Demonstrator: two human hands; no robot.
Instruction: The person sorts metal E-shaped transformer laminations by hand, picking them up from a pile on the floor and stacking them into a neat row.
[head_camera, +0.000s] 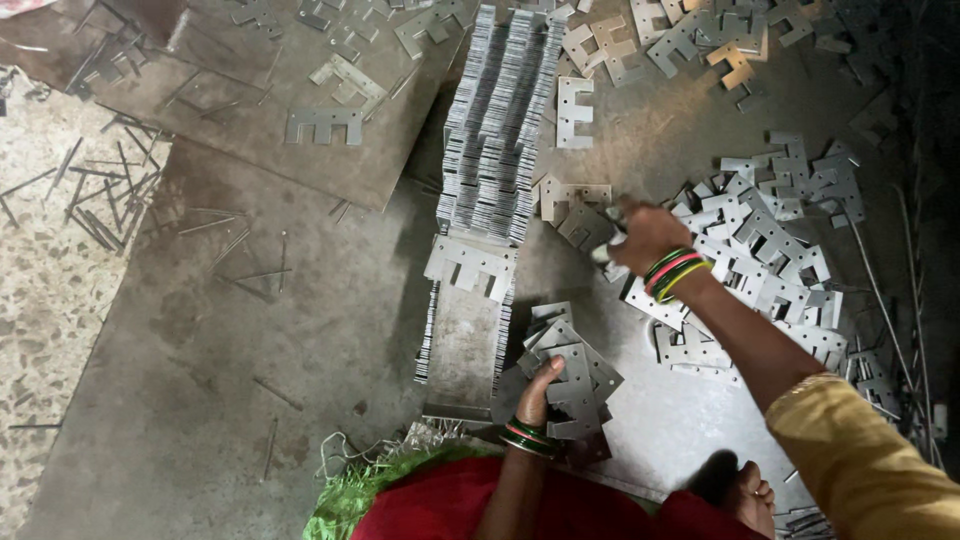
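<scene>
Left hand (538, 392), three bangles at the wrist, grips a fanned bundle of grey E-shaped stamped metal plates (570, 368); count in bundle not resolvable. Right hand (643, 233), three bangles too, fingers closed over the loose heap of matching plates (770, 250); what it grasps is hidden. Three upright packed rows of plates (495, 130) stand ahead. Thin metal rods (105, 190) far left, uncountable

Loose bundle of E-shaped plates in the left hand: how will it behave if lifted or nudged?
The bundle of plates under the left hand is already fanned, so it probably slides apart unless pinched. Each plate looks thin, flat and metallic: likely stiff, unlikely to roll. A bundle is probably heavy for its size.
</scene>
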